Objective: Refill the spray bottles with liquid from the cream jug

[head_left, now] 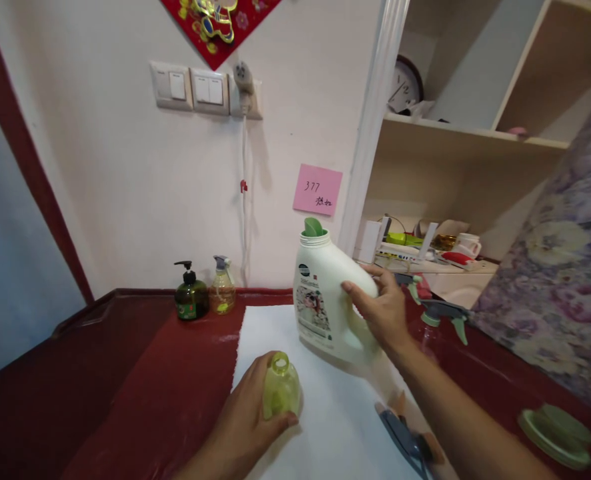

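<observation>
My left hand [250,413] is wrapped round a small yellow-green translucent bottle [281,390], whose open neck faces up. My right hand [383,307] grips the handle side of a big pale green detergent jug [320,287]. The jug is uncapped, with a green pouring spout [313,227] in its mouth, and it tilts slightly above the white paper [260,327]. Below my right forearm lies a grey spray head [400,433] on the paper. A pale green cap [555,433] rests on the dark red table at the far right.
A dark green pump bottle [191,297] and a clear spray bottle [223,287] stand against the wall at the left back. Another trigger spray bottle [443,312] stands behind my right arm. Shelves [425,267] and a floral curtain [555,253] border the right side.
</observation>
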`<state>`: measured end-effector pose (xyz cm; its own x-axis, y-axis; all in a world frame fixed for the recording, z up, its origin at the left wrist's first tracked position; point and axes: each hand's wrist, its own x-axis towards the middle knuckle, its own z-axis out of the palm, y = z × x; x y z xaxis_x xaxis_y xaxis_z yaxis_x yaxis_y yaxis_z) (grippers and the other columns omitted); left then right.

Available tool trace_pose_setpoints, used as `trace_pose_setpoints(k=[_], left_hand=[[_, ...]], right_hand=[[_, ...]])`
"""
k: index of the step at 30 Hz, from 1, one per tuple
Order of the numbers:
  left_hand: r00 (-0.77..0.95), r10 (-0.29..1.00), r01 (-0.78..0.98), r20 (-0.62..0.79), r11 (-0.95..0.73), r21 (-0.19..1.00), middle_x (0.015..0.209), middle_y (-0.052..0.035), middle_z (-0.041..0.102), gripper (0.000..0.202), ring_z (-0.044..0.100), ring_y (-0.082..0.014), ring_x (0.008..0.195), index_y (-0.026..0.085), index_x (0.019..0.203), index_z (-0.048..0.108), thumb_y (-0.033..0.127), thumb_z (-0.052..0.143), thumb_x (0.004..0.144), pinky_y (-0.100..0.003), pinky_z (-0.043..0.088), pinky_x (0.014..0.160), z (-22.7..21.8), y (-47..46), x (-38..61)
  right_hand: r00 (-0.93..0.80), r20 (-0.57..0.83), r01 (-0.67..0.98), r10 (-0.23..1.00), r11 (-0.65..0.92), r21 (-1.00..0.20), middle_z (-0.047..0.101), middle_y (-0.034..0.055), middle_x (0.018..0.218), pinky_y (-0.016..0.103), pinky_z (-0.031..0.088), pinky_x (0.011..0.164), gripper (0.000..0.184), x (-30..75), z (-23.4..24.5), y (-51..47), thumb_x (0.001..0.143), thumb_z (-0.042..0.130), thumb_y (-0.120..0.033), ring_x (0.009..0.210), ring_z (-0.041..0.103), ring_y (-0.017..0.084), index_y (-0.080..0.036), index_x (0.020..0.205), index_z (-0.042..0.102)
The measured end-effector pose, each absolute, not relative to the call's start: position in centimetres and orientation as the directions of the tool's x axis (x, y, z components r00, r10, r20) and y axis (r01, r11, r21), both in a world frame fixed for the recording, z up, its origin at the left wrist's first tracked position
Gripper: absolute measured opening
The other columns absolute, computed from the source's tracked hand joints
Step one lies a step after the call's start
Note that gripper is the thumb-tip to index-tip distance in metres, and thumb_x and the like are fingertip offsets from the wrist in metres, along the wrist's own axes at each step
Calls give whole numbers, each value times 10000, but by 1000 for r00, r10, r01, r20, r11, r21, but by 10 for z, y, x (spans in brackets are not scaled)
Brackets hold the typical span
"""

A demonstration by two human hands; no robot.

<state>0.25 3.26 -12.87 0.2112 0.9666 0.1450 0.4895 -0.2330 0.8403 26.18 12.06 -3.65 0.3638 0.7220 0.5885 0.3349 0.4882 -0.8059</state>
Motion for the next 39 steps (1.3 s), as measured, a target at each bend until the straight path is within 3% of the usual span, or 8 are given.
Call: trace_pose_setpoints(k=[8, 14, 17, 22, 29, 34, 39], left_hand=[[203, 969, 514, 143, -230, 827, 1500, -168, 523, 800, 464, -352, 1406, 195, 1438, 431, 322, 716, 701, -492, 359, 1185, -142, 38, -1], [203, 965, 528, 168, -252, 811, 1495, -182, 526, 765, 465, -367, 1410, 191, 1427, 428, 395, 703, 743, -528, 347, 1193, -138, 39, -3], [201, 967, 534, 156, -241, 811, 1490, -174, 532, 739, 469, -368, 1409, 212, 1413, 424, 413, 689, 753, -548, 350, 1188, -135, 41, -3], [226, 954, 549, 195, -290, 784, 1504, -158, 517, 726, 465, -369, 1411, 249, 1425, 395, 489, 678, 801, -575, 363, 1178, -142, 48, -6], [231, 952, 582, 200, -299, 756, 1476, -170, 545, 687, 498, -379, 1387, 225, 1395, 419, 558, 645, 839, -588, 407, 1151, -140, 50, -6], [211, 945, 601, 250, -327, 729, 1479, -162, 554, 749, 504, -388, 1389, 240, 1403, 425, 631, 657, 808, -597, 403, 1158, -149, 57, -11], [224, 948, 598, 224, -315, 737, 1474, -178, 557, 731, 507, -399, 1383, 232, 1398, 437, 606, 666, 814, -625, 404, 1148, -148, 59, -12]], right_hand=[[442, 561, 276, 699, 489, -827, 676, 80, 1058, 409, 546, 819, 611, 241, -95, 172, 757, 756, -619, 931, 651, 233, -172, 1140, 594], [236, 567, 446, 789, 430, -785, 679, 82, 1132, 420, 531, 863, 547, 261, -87, 164, 871, 636, -566, 974, 655, 230, -193, 1269, 592], [118, 529, 600, 840, 365, -712, 663, 110, 1194, 407, 505, 885, 541, 288, -70, 136, 863, 605, -519, 1044, 628, 253, -205, 1303, 613], [-26, 300, 844, 953, 182, -504, 694, 78, 1003, 366, 464, 789, 374, 332, -53, 54, 888, 599, -419, 926, 644, 253, -199, 1177, 692], [-5, -58, 987, 998, -4, -159, 696, 158, 1106, 466, 532, 741, 313, 323, -78, -27, 818, 732, -374, 859, 733, 375, -178, 1061, 744], [15, -111, 998, 994, -22, -65, 676, 178, 1191, 493, 580, 765, 363, 309, -101, -37, 864, 667, -293, 914, 736, 377, -144, 1194, 688], [11, -66, 997, 998, -16, -70, 665, 149, 1143, 469, 568, 777, 283, 307, -91, -41, 864, 534, -211, 952, 710, 346, -172, 1112, 664]])
